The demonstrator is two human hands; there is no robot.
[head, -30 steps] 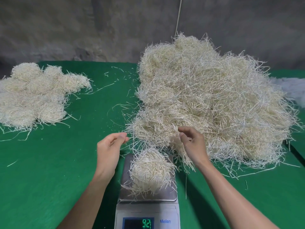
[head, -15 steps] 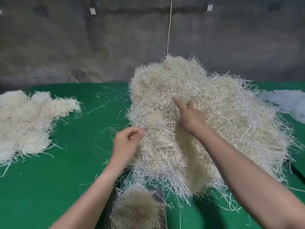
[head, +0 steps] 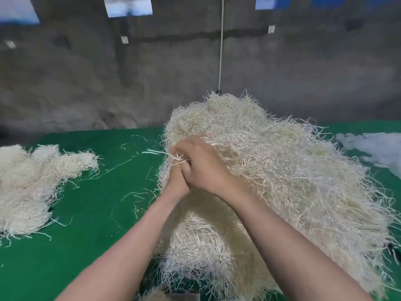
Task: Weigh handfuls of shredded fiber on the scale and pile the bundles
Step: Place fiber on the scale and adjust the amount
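Right hand [head: 204, 168]: fingers curled tight round pale shredded-fiber tuft [head: 176, 158] at edge of large straw-coloured fiber heap [head: 282, 181]. Left hand [head: 176, 184] mostly hidden beneath; grip indeterminate.

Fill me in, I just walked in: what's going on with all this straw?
A person works at the big fiber heap: the left hand and right hand together grip a tuft at its left edge. Bundles lie piled at the left of the green table.
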